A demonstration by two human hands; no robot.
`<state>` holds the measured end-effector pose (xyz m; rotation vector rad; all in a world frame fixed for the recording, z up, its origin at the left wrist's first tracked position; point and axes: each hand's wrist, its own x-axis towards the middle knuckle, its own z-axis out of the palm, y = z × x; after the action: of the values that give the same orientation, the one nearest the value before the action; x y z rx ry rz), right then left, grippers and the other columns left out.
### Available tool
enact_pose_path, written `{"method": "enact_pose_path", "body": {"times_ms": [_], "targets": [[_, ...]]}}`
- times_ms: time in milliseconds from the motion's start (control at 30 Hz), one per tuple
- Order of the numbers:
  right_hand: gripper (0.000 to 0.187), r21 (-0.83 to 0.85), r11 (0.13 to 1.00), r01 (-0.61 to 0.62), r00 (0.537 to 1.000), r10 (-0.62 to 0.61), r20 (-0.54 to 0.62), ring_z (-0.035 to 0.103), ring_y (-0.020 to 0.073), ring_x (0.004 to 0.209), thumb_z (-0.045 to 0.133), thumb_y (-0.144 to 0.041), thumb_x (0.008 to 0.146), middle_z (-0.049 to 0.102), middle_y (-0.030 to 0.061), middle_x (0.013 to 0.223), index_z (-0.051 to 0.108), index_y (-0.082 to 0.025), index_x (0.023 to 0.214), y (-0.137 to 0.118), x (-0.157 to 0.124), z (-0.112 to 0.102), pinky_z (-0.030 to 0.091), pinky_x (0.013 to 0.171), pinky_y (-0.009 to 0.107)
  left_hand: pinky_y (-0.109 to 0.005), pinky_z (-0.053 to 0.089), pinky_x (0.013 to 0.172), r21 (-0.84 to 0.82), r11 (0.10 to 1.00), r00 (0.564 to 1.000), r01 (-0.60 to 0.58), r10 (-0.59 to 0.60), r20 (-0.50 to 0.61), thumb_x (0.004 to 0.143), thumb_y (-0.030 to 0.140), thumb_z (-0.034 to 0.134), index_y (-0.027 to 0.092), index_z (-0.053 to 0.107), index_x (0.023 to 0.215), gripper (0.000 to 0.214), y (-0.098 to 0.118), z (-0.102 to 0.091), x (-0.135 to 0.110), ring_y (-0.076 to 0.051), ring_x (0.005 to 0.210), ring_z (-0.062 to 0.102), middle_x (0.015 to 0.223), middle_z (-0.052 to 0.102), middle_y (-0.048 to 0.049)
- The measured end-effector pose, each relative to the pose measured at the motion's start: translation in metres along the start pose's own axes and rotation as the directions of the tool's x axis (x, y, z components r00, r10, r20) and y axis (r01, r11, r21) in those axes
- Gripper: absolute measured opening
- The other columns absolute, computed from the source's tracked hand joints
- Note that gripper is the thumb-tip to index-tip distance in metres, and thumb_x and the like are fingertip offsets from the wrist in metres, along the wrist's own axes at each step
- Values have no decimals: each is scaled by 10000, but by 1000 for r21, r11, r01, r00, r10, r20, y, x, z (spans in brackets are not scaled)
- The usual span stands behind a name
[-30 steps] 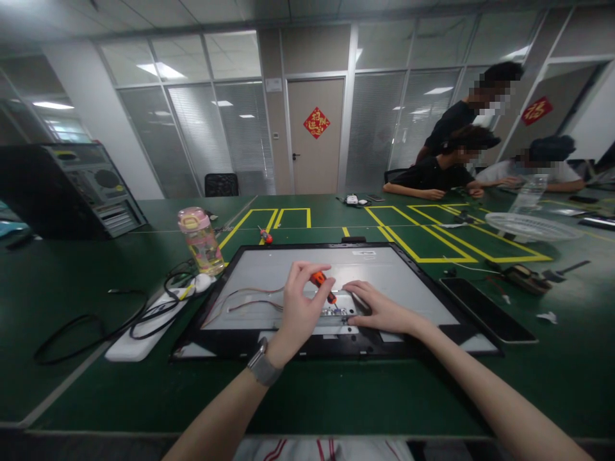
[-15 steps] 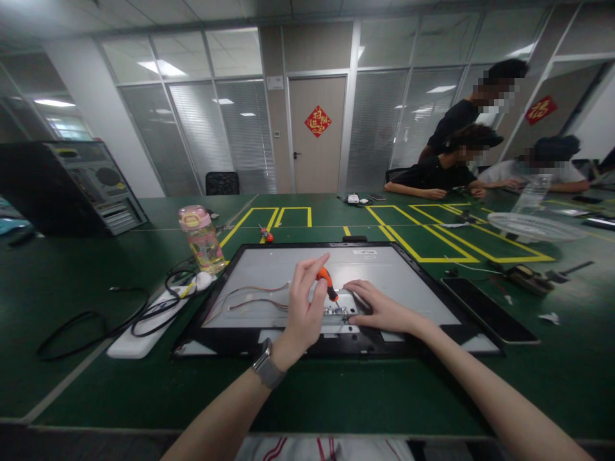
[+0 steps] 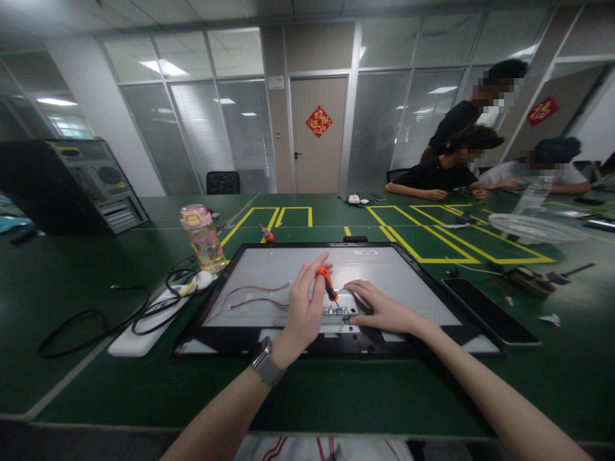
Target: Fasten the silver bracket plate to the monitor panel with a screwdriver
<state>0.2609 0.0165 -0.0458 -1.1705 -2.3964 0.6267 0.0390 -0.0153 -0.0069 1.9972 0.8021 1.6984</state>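
My left hand (image 3: 306, 299), with a watch on its wrist, holds a screwdriver (image 3: 327, 280) by its orange and black handle, between thumb and raised fingers. The screwdriver leans, its shaft pointing down to a small metal bracket (image 3: 353, 329) on the back of a flat display panel (image 3: 413, 275). My right hand (image 3: 384, 310) rests on the panel at the bracket's right side. Its fingers and thumb are spread around that end, the thumb touching near the screwdriver tip. The tip itself is too small to make out. Thin wires (image 3: 257, 302) lie across the panel's left part.
Left of the panel stand a pink-lidded bottle (image 3: 204, 240), a white power strip (image 3: 132, 339) with black cables, and a computer case (image 3: 72, 186). A phone (image 3: 490, 310) lies at the right. Another screwdriver (image 3: 268, 235) lies behind the panel. People sit and stand at the far right.
The screwdriver's handle has turned slightly in my left hand, whose fingers have shifted a little. My right hand stays in place on the panel.
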Motion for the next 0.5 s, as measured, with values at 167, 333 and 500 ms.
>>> {"method": "enact_pose_path", "body": {"times_ms": [167, 333, 500], "targets": [[680, -4, 1000, -8, 1000, 8, 11, 428, 312, 1283, 666, -505, 799, 454, 152, 1380, 460, -172, 1356, -4, 0, -2, 335, 1108, 464, -332, 458, 853, 65, 996, 998, -57, 57, 6, 956, 218, 514, 246, 602, 1236, 295, -1, -1, 1, -190, 936, 575, 1004, 598, -42], [685, 9, 1000, -23, 1000, 23, 11, 432, 323, 1281, 669, -519, 788, 455, 137, 1385, 464, -201, 1359, -6, 0, -2, 344, 1099, 481, -354, 452, 891, 33, 998, 998, -57, 56, 32, 985, 165, 392, 250, 521, 1335, 383, 0, -4, 2, -193, 1008, 575, 1132, 594, -66], [687, 6, 1000, -26, 1000, 26, 11, 420, 322, 1293, 661, -515, 793, 451, 139, 1386, 454, -203, 1368, -5, -1, -2, 333, 1108, 486, -326, 467, 848, 109, 992, 998, -62, 61, 11, 941, 195, 517, 243, 616, 1222, 302, 2, -4, 2, -188, 940, 578, 1024, 589, -47]]}}
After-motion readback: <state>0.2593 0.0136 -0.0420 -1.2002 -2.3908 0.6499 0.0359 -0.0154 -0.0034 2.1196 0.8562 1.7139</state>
